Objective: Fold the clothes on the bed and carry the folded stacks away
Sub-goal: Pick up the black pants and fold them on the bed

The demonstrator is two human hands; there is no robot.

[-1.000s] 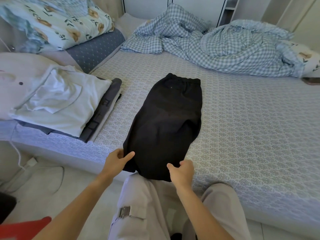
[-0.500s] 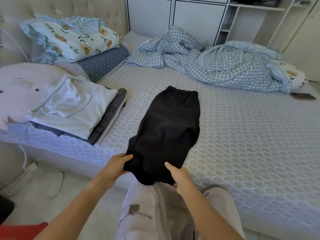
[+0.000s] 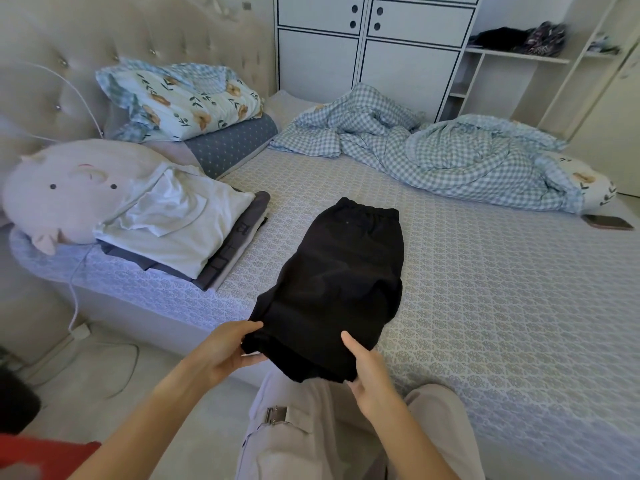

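Observation:
A pair of black shorts (image 3: 343,278) lies on the bed (image 3: 485,289), waistband away from me, hem lifted off the near edge. My left hand (image 3: 225,351) grips the hem's left corner, thumb on top. My right hand (image 3: 367,372) holds the hem's right corner, thumb on the cloth and fingers underneath. To the left, near the bed's edge, sits a folded stack (image 3: 180,233): a white garment on top, grey and dark pieces below.
A pig-shaped cushion (image 3: 65,192) and floral pillows (image 3: 183,98) lie by the headboard. A crumpled checked duvet (image 3: 450,154) fills the far side, a phone (image 3: 609,222) at the right edge. White cabinets (image 3: 374,46) stand behind. A cable (image 3: 79,306) trails to the floor.
Both hands have lifted the shorts' hem off the bed edge and bunched it toward the waistband. My head has tilted up, showing more of the headboard and cabinets.

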